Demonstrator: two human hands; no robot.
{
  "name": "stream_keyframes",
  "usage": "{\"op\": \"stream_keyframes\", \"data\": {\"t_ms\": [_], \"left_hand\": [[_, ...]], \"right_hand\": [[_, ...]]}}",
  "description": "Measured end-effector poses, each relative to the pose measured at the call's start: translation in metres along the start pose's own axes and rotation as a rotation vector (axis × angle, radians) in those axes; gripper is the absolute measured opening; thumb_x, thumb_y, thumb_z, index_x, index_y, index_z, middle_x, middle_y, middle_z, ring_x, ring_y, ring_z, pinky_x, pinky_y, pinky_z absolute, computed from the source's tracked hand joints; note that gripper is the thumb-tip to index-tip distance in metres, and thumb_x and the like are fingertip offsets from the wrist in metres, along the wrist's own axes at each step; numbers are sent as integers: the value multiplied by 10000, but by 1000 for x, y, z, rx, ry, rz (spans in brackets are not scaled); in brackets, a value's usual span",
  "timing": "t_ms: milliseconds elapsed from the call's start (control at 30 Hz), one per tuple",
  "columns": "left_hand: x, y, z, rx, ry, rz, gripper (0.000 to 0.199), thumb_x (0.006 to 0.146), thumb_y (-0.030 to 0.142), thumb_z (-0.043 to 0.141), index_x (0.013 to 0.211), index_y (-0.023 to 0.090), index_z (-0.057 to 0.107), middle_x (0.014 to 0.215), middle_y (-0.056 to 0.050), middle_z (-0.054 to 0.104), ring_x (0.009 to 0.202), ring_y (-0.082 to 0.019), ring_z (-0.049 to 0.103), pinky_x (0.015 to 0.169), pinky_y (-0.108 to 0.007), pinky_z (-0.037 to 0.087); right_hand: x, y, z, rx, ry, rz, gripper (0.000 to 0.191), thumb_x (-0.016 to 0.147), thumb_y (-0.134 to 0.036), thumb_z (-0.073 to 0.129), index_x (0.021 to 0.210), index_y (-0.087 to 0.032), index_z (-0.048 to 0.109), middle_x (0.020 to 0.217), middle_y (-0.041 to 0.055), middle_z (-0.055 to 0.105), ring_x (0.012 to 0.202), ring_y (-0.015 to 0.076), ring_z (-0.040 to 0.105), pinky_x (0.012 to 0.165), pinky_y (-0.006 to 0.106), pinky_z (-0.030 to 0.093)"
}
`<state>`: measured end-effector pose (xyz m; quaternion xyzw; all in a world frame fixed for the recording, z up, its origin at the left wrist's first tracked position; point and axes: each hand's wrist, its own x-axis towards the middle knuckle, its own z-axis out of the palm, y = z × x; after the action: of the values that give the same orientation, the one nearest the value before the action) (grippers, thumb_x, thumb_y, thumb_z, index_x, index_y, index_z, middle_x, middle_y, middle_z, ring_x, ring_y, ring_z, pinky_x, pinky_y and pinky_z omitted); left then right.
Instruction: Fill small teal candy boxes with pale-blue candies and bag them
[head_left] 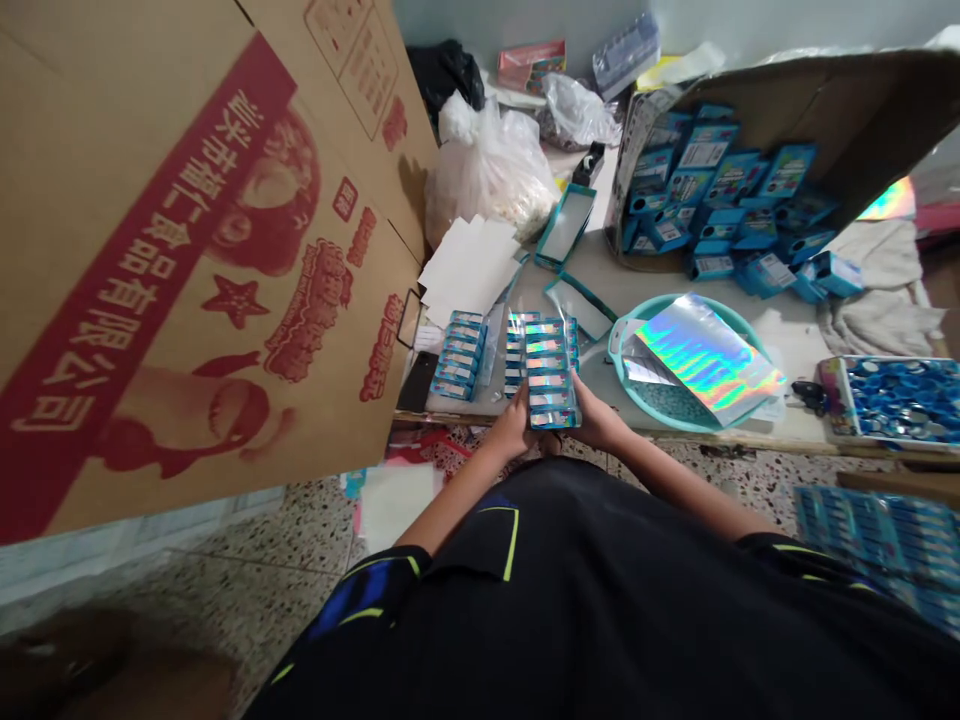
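A clear-wrapped stack of small blue boxes (pixel 551 383) is held between my two hands at the table's front edge. My left hand (pixel 514 426) grips its left side, and my right hand (pixel 595 412) grips its right side; the fingers are partly hidden by the stack. Right behind it are more small blue boxes (pixel 515 352), partly covered by the held stack. Another row of blue boxes (pixel 457 358) lies to the left, beside some clear plastic film. White cards (pixel 471 268) are spread behind that row.
A large carton (pixel 300 250) stands close on the left. To the right are a teal basin (pixel 664 408) with a shiny sheet (pixel 709 355), a tray of blue pieces (pixel 896 395), and a tipped carton (pixel 862 130) of blue boxes. Bags sit at the back.
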<state>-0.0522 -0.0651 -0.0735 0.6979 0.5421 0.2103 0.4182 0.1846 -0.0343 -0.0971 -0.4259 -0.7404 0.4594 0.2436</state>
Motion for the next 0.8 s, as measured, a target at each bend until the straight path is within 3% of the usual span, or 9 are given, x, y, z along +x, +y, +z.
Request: {"op": "stream_keyframes", "data": {"t_ms": [133, 267, 400, 500, 567, 700, 800], "left_hand": [[-9, -4, -15, 40, -57, -46, 830, 890, 213, 645, 1608, 128, 237, 1519, -238, 497, 1405, -340, 503, 1144, -453, 450], [-20, -13, -23, 80, -35, -70, 756, 937, 204, 580, 1616, 150, 250, 1515, -213, 516, 1395, -320, 525, 1126, -436, 461], [-23, -23, -23, 19, 115, -78, 1211, 785, 385, 808, 1658, 204, -12, 1668, -227, 270, 1533, -354, 335, 1218, -508, 360], [-17, -26, -24, 27, 127, -49, 1425, 617, 417, 928, 1659, 185, -17, 1692, -254, 159, 1569, -399, 226, 1260, -553, 273], [-10, -25, -24, 18, 73, 7, 1344, 642, 420, 909, 1662, 188, 66, 1676, -243, 230, 1555, -399, 267, 1259, -549, 287], [-6, -19, -20, -39, 44, 18, 1062, 820, 351, 741, 1665, 204, 114, 1599, -217, 423, 1463, -367, 453, 1186, -521, 419], [-12, -14, -18, -65, 48, -40, 932, 887, 321, 653, 1664, 212, 150, 1552, -209, 492, 1430, -349, 500, 1169, -499, 435]], "right_hand": [[-9, -12, 25, 0, 120, 113, 967, 777, -251, 723, 1628, -250, 266, 1562, 162, 496, 1368, 358, 564, 1107, 553, 491], [-15, -21, 37, 48, 173, 150, 897, 789, -248, 707, 1605, -228, 333, 1531, 192, 513, 1347, 353, 571, 1121, 554, 468], [-17, -15, 23, 341, 190, 125, 1085, 629, -446, 907, 1564, -261, 389, 1536, 187, 488, 1384, 360, 521, 1107, 550, 470], [-5, -6, 6, 697, 298, 282, 1084, 673, -689, 810, 1574, -323, 332, 1522, 165, 495, 1275, 319, 610, 946, 496, 574], [11, -3, -3, 808, 378, 420, 1019, 724, -761, 715, 1566, -327, 339, 1495, 154, 520, 1190, 287, 654, 854, 440, 606], [51, -10, -7, 769, 485, 598, 944, 771, -668, 719, 1563, -300, 360, 1426, 129, 598, 1159, 252, 666, 841, 364, 605], [70, -24, 0, 785, 413, 669, 898, 781, -589, 747, 1554, -308, 386, 1450, 121, 596, 1142, 253, 679, 836, 369, 619]]}}
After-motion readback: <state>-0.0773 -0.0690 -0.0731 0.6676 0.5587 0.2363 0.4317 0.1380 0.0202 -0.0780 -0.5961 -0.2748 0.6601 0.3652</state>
